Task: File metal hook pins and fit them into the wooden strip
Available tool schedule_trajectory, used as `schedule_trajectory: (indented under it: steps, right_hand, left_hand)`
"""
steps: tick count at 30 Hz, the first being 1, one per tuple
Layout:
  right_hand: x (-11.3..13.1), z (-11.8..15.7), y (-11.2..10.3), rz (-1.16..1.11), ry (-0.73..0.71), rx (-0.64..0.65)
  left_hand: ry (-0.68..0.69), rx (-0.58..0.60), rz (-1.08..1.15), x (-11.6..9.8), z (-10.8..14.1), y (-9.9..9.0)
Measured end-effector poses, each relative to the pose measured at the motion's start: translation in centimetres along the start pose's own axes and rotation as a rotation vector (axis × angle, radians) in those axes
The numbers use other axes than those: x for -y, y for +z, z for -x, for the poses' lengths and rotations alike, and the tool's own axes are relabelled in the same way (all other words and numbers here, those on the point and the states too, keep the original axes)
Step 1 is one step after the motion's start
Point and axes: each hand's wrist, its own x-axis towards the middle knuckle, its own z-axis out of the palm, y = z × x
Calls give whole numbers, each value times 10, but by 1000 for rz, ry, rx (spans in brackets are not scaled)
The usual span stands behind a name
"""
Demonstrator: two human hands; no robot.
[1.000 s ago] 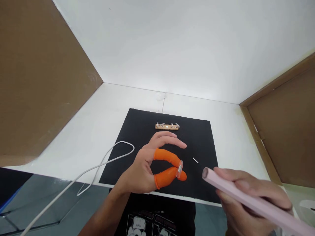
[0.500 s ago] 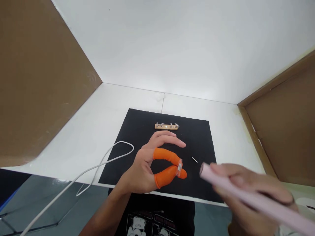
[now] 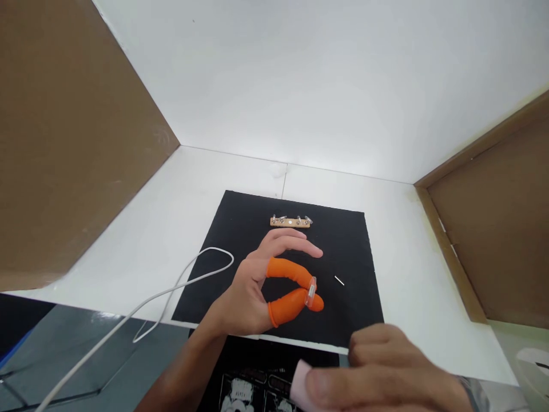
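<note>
My left hand [image 3: 253, 286] is raised over the black mat, thumb and index finger in orange finger cots. Those two fingertips pinch a small clear tube-like piece [image 3: 311, 290] with a pale core, held nearly upright. The other fingers stretch out above it. At the lower right, my right hand [image 3: 386, 372] is closed around a pale pink tube [image 3: 302, 386], of which only one end shows. This hand is a little blurred. A short thin metal pin [image 3: 339, 280] lies on the mat, to the right of my left fingertips.
A narrow wooden strip [image 3: 290, 223] with several small clear pieces and screws lies at the back of the black mat [image 3: 249, 209]. A white cable [image 3: 150, 298] loops across the left side. Brown boards [image 3: 77, 143] and a white back wall [image 3: 300, 86] enclose the white table.
My right hand has moved left and down, toward the table's front edge, and turned with the pink tube. My left hand stays almost still, pinching the clear piece.
</note>
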Motion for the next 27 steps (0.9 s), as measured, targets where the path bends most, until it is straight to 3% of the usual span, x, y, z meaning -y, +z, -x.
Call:
schedule_trajectory:
  steps: [7,17,21,25,27]
  right_hand:
    - [2,-33,-8,38,-4,-4]
    - [-4,-49,-20,111,-53,15]
    - [11,-57,-11,176,-189,114]
    - [13,-53,-10,186,-277,402]
    - [1,-48,-17,165,-295,328]
  left_hand:
    - [22,9,-10,-2,0,1]
    - [16,17,-22,-3,0,2]
    - [23,21,-29,-4,-2,2]
    - [18,13,-34,-3,-1,1]
    - [18,20,-26,-2,0,1]
